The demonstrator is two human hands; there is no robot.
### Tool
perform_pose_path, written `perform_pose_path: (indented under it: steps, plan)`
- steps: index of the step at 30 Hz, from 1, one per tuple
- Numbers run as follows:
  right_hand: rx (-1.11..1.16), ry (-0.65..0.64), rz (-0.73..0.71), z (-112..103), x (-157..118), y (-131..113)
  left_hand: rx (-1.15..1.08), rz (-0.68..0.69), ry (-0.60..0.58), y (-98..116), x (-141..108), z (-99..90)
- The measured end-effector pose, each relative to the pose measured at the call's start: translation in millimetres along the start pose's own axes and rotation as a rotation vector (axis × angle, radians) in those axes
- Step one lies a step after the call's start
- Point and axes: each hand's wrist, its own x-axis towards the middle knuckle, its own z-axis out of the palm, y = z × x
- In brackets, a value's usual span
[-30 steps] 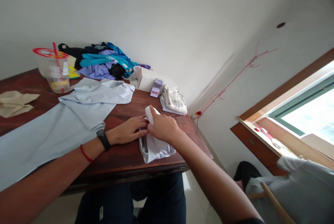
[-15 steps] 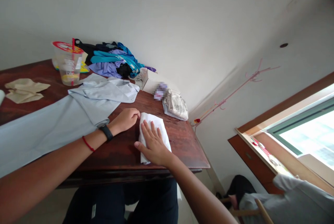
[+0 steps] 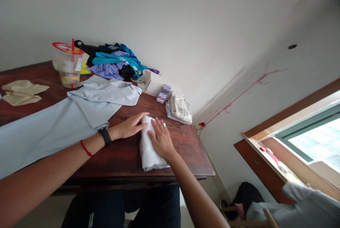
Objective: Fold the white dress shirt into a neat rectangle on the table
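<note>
We press our right hand (image 3: 161,141) flat, fingers spread, on top of a small folded white cloth (image 3: 148,149) that lies on the dark wooden table (image 3: 183,150) near its front edge. Our left hand (image 3: 130,127) rests open beside it, fingers stretched out and the fingertips touching the far left corner of the cloth; neither hand grips anything. A black watch (image 3: 105,136) and a thin red cord bracelet (image 3: 86,148) sit on the left wrist.

Just to the left of the left hand a large pale blue garment (image 3: 66,114) is spread across the table, its far part folded over itself. Beyond it, well away from the hands, stands a clear plastic cup with a red lid and straw (image 3: 68,67), and further left lies a crumpled beige cloth (image 3: 21,91). Behind the cup, against the wall, is a heap of blue, purple and black clothes (image 3: 114,65). Beyond the right hand, toward the table's far right corner, lies a folded white printed garment (image 3: 179,109), next to a small white box (image 3: 152,84).
</note>
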Motion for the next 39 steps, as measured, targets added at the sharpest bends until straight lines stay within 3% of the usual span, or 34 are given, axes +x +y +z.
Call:
perform_pose_path:
  steps: [3,6,14,19,23,27,31,39]
  plan:
    - [-0.167,-0.034,-0.009,25.9,-6.1,7.7,-0.005,-0.048,-0.03,0.3,-1.3,-1.8]
    - [-0.224,-0.022,-0.016,36.5,-12.1,7.5,-0.023,-0.073,-0.034,1.9,-2.0,-2.9]
    - [-0.23,-0.009,0.004,31.4,-14.6,6.6,-0.099,-0.092,-0.031,-3.7,0.4,-6.2]
    - [-0.271,-0.132,-0.004,27.6,-10.4,2.5,-0.237,-0.096,-0.03,-1.2,1.5,-5.1]
    - [-0.254,-0.247,-0.01,25.3,-3.9,-5.4,-0.513,-0.307,-0.009,7.8,0.0,-2.9]
    - [-0.23,-0.145,-0.005,31.3,-6.2,-11.3,-0.702,-0.467,-0.009,7.3,-1.2,-5.2]
    - [-0.209,-0.016,0.015,37.3,-13.3,-11.5,-0.808,-0.476,-0.07,3.3,-0.6,-8.9]
    - [-0.163,0.022,0.018,37.9,-13.4,-9.2,-0.743,-0.474,-0.113,6.0,-0.1,-13.6]
